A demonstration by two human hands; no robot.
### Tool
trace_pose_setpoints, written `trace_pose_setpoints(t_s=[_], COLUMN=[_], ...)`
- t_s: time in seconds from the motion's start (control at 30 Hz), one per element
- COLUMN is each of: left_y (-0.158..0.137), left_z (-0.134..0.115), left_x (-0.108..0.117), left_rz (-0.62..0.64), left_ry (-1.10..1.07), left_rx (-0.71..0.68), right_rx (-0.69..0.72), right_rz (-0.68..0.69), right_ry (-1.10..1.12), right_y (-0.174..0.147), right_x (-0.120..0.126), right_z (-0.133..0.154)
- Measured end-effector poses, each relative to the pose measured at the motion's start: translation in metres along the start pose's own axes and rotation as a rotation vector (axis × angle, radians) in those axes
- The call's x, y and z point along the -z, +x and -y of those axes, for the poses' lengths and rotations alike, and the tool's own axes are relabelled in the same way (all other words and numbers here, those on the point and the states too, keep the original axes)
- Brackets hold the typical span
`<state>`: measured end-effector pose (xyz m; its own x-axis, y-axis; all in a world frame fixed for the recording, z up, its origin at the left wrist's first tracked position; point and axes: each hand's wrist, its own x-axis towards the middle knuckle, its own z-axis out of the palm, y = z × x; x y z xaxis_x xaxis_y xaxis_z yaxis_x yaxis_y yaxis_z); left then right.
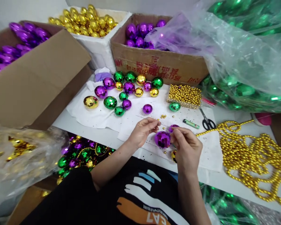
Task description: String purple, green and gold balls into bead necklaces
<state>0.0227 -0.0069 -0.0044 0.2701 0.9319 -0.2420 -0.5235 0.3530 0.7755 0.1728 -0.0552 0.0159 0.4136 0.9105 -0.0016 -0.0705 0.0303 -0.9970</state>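
Note:
A thin string [166,125] runs between my two hands above the white cloth. The fingertips of my left hand [144,131] pinch one end, with a small gold bead [158,120] close by them. My right hand [187,145] is closed on the string further right; its fingers partly hide what they grip. A large purple mirrored ball [162,139] sits just below the string, beside my right fingers. Behind it is a smaller purple ball [173,128], partly covered. A gold ball [174,155] shows in part beside my right wrist. Loose gold beads [163,116] lie on the cloth.
Mirrored balls [110,102] in purple, green and gold cover the cloth's left. A bead-filled box [184,95], green lighter [191,123], scissors [208,123] and gold bead chain [253,159] lie rightward. Ball-filled cartons [159,64] and a foam box [99,51] stand behind.

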Motion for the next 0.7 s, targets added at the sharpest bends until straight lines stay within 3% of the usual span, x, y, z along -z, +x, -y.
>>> trace_pose_setpoints(t_s=[0.07,0.13,0.27,0.33,0.4,0.47,0.57,0.63,0.7], left_y=[-0.001,-0.002,0.008,0.022,0.039,0.052,0.056,0.047,0.033], left_z=[-0.002,-0.013,-0.059,-0.082,-0.097,-0.105,-0.110,-0.112,-0.110], left_x=[0.012,0.031,0.088,0.116,0.138,0.153,0.159,0.150,0.132], left_rz=[0.019,-0.044,-0.381,-0.646,-0.728,-0.716,-0.723,-0.712,-0.590], left_ry=[0.169,0.355,0.496,0.826,1.049,1.138,1.056,0.815,0.461], left_rx=[0.003,-0.069,-0.340,-0.538,-0.521,-0.419,-0.379,-0.429,-0.416], right_rx=[0.012,0.053,0.114,0.090,0.064,0.062,0.097,0.121,0.141], right_rz=[-0.131,-0.214,-0.235,-0.209,-0.184,-0.173,-0.198,-0.224,-0.237], right_ry=[0.100,0.160,0.186,0.198,0.209,0.205,0.196,0.193,0.173], right_y=[0.002,0.004,0.008,0.009,0.008,0.007,0.005,0.003,0.001], right_x=[0.001,0.003,0.008,0.006,0.002,-0.001,-0.001,0.000,-0.002], right_z=[0.003,0.008,0.013,0.013,0.012,0.012,0.015,0.018,0.021])
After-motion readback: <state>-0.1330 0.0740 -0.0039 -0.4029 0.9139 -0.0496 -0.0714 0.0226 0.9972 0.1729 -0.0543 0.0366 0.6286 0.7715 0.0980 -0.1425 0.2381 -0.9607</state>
